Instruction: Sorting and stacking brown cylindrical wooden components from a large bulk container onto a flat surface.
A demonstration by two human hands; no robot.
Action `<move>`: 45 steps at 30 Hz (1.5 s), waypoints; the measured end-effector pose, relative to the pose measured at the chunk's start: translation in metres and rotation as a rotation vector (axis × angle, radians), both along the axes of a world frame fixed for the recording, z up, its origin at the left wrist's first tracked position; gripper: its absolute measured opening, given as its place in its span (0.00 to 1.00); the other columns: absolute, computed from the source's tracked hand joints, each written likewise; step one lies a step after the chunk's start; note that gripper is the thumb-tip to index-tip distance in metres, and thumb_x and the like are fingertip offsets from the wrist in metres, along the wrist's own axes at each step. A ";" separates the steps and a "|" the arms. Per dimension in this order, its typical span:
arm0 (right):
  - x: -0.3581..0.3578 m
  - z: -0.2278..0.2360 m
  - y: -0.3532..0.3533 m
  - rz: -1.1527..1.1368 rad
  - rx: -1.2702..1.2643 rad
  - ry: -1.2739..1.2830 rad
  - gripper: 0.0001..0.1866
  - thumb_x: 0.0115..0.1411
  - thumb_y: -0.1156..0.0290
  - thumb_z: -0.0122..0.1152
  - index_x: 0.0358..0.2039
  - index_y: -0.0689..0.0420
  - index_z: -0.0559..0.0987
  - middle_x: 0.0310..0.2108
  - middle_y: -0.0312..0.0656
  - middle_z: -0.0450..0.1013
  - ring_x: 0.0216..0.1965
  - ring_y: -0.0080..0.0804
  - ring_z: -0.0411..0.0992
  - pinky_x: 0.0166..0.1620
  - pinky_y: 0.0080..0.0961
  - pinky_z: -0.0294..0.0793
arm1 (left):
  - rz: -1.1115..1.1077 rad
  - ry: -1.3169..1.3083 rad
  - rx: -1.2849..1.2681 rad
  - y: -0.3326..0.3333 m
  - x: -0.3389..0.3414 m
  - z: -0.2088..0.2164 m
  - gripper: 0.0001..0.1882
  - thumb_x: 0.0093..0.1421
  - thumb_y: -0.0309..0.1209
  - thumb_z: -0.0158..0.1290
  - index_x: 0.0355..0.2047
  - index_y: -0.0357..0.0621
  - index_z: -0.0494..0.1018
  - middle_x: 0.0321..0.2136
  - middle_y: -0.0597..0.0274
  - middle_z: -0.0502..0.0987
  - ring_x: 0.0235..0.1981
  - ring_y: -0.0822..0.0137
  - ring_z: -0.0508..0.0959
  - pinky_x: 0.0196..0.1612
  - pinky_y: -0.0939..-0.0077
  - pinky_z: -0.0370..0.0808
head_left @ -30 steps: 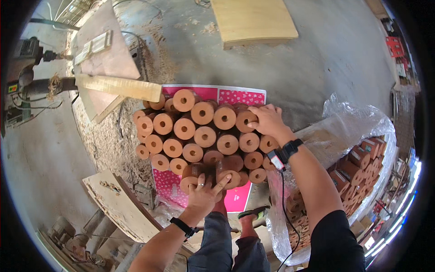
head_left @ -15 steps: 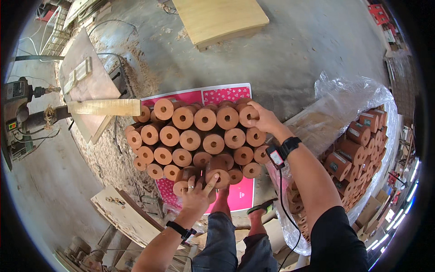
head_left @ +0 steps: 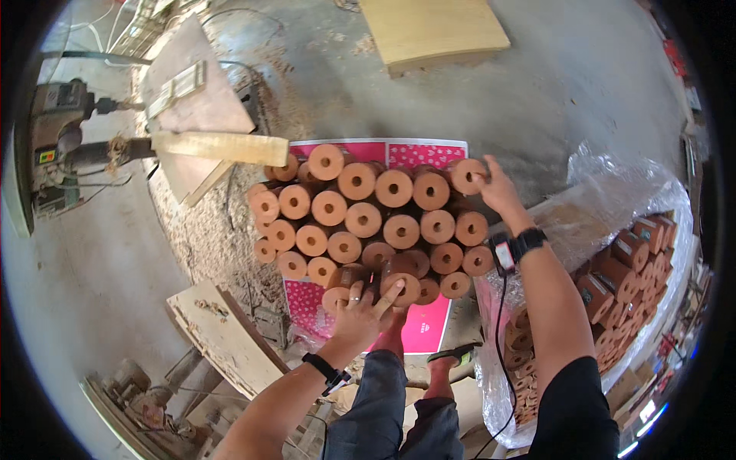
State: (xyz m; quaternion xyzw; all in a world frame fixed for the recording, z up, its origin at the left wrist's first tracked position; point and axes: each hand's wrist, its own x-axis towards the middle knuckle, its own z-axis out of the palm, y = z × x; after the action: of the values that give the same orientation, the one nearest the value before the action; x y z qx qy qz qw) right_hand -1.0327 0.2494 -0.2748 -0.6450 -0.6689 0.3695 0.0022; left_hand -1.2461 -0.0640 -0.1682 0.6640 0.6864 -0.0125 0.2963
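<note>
A stack of reddish-brown cylinders (head_left: 360, 220), apparently wood, each with a hole through its middle, lies on its side over a pink printed sheet (head_left: 425, 326). At the near edge, my left hand (head_left: 356, 322) grips two cylinders that jut toward me; its index finger presses the round end of the right-hand cylinder (head_left: 400, 290). The end of the left-hand cylinder (head_left: 335, 299) is partly behind my fingers. My right hand (head_left: 502, 190) has its thumb and fingers at the outer edge of the top right cylinder (head_left: 464, 176).
More cylinders (head_left: 613, 276) lie in clear plastic wrap (head_left: 629, 180) at the right. A drill machine (head_left: 69, 115) with a wooden board (head_left: 222, 146) stands at the left amid sawdust. A yellowish panel (head_left: 433, 31) lies at the far side. A cable (head_left: 500, 345) hangs from my right wrist.
The whole view has shifted, so the stack sits further right in the picture. My left hand stays on the same near cylinders; the right hand's fingers have lifted slightly at the top right cylinder.
</note>
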 end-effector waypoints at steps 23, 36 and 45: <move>-0.089 0.105 -0.183 0.234 -0.362 0.356 0.29 0.60 0.56 0.66 0.59 0.51 0.72 0.51 0.55 0.72 0.53 0.47 0.73 0.53 0.37 0.73 | 0.085 0.042 0.159 0.009 -0.128 -0.003 0.26 0.53 0.33 0.57 0.54 0.46 0.71 0.56 0.49 0.67 0.61 0.48 0.64 0.55 0.50 0.70; -0.132 0.099 -0.208 -0.249 -0.683 0.617 0.30 0.64 0.56 0.63 0.63 0.53 0.68 0.54 0.50 0.69 0.51 0.41 0.74 0.44 0.34 0.84 | 0.254 0.034 0.112 0.045 -0.138 -0.007 0.19 0.51 0.28 0.56 0.45 0.51 0.78 0.43 0.58 0.77 0.55 0.52 0.71 0.55 0.52 0.69; -0.110 0.082 -0.289 -0.079 -0.512 0.512 0.32 0.61 0.52 0.65 0.61 0.54 0.70 0.51 0.56 0.73 0.50 0.49 0.75 0.50 0.37 0.75 | -0.189 0.139 0.057 -0.006 -0.139 0.048 0.23 0.54 0.32 0.55 0.52 0.44 0.72 0.48 0.56 0.74 0.59 0.53 0.67 0.53 0.48 0.69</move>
State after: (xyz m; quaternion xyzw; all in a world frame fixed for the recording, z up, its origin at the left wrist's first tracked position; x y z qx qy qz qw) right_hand -1.1426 -0.0393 -0.1929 -0.5366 -0.5069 0.6743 0.0224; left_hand -1.3849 -0.0697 -0.1202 0.7314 0.6397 -0.0671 0.2265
